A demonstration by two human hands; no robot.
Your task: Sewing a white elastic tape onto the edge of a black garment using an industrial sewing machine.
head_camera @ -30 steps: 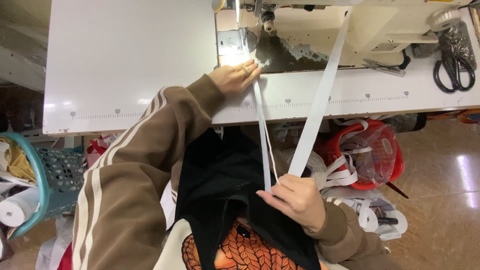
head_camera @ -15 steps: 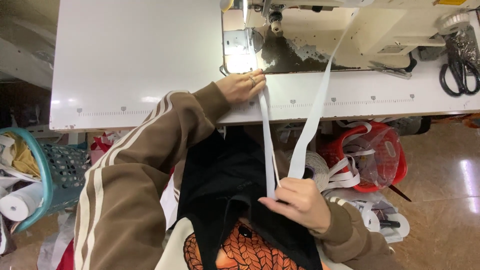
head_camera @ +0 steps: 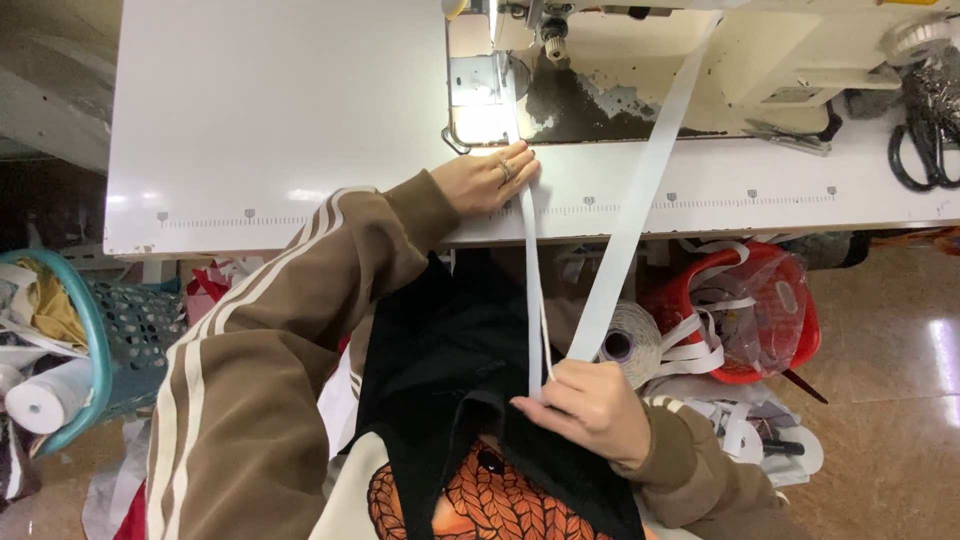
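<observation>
My left hand [head_camera: 490,180] lies flat on the white sewing table [head_camera: 280,110], fingers pressing a narrow white strap [head_camera: 533,290] near the lit needle plate of the sewing machine [head_camera: 640,50]. My right hand [head_camera: 590,405] is down at my lap, closed on the lower end of that strap. A wider white band [head_camera: 640,200] runs from my right hand up over the table edge to the machine head. Black fabric [head_camera: 440,370] lies across my lap under the strap.
Black scissors [head_camera: 925,140] lie at the table's right end. A red basket [head_camera: 760,310] with white strap offcuts and a thread cone [head_camera: 625,345] sit under the table. A teal basket [head_camera: 90,340] with a white roll stands at the left.
My left hand has slid back along the strap, away from the needle plate toward the table's front edge. My right hand keeps its hold at my lap.
</observation>
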